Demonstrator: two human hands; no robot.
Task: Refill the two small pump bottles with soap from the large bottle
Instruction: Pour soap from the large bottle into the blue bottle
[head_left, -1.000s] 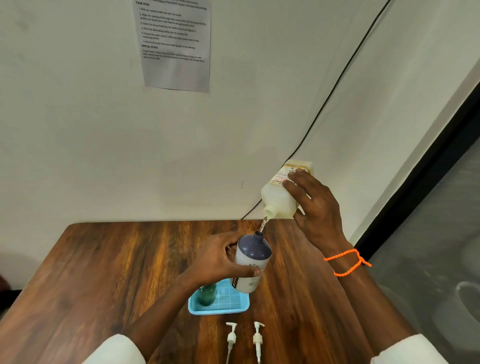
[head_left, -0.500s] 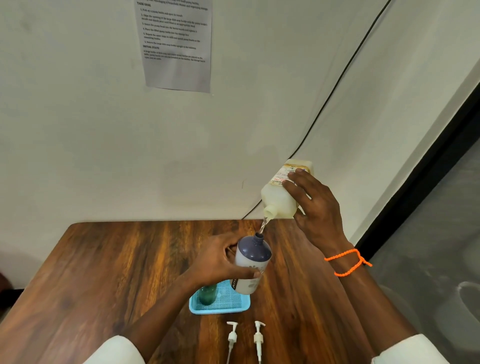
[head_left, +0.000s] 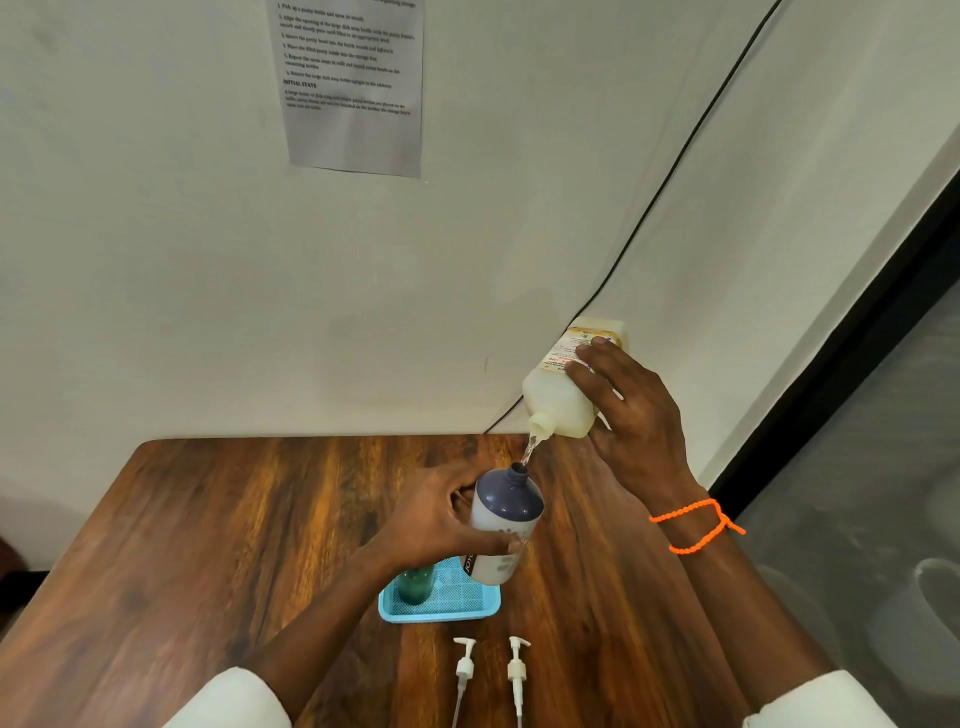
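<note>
My right hand (head_left: 631, 415) grips the large pale-yellow soap bottle (head_left: 563, 395), tilted neck-down above the table. A thin clear stream (head_left: 530, 451) runs from its mouth into the open neck of a small white bottle with a dark blue shoulder (head_left: 506, 519). My left hand (head_left: 436, 525) holds that small bottle in the air above the blue tray (head_left: 441, 610). A second small bottle, green (head_left: 415, 584), stands uncapped in the tray's left half. Two white pump heads (head_left: 464, 670) (head_left: 517, 670) lie on the table in front of the tray.
The wooden table (head_left: 208, 545) stands against a pale wall. A printed sheet (head_left: 353, 88) hangs on the wall and a black cable (head_left: 675, 171) runs down to the table's back edge. The table's right edge borders a dark door frame (head_left: 857, 338).
Almost nothing differs: both hands keep their places and the soap keeps flowing into the small bottle.
</note>
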